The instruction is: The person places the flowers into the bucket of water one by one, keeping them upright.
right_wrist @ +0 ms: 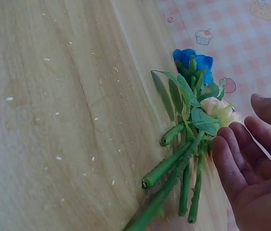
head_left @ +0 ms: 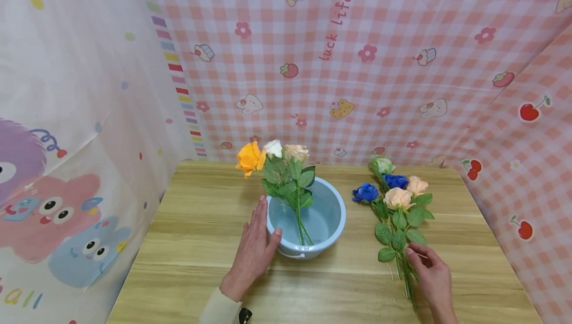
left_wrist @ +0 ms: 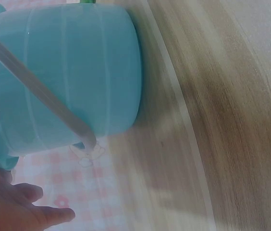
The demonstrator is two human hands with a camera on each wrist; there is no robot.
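A light blue bucket [head_left: 328, 215] holds several artificial roses, with an orange rose [head_left: 250, 159], a white rose [head_left: 273, 148] and a champagne rose [head_left: 297, 152] leaning over its far left rim. My left hand [head_left: 255, 244] rests against the bucket's left side, fingers straight and thumb at the rim. To the right, my right hand [head_left: 431, 272] is beside the green stems [right_wrist: 162, 171] of a loose bunch lying on the table. In the right wrist view its fingers bend gently, thumb apart, with no stem between them. That bunch has blue roses [head_left: 365, 193], peach roses [head_left: 399, 198] and a pale green rose [head_left: 383, 165].
The wooden table [head_left: 187, 244] meets a pink checked cloth [head_left: 268, 86] behind and a white cartoon-print cloth [head_left: 103, 125] at left. Small white scraps [right_wrist: 58, 158] lie scattered near the stems. The bucket's handle [left_wrist: 39, 91] hangs down its near side.
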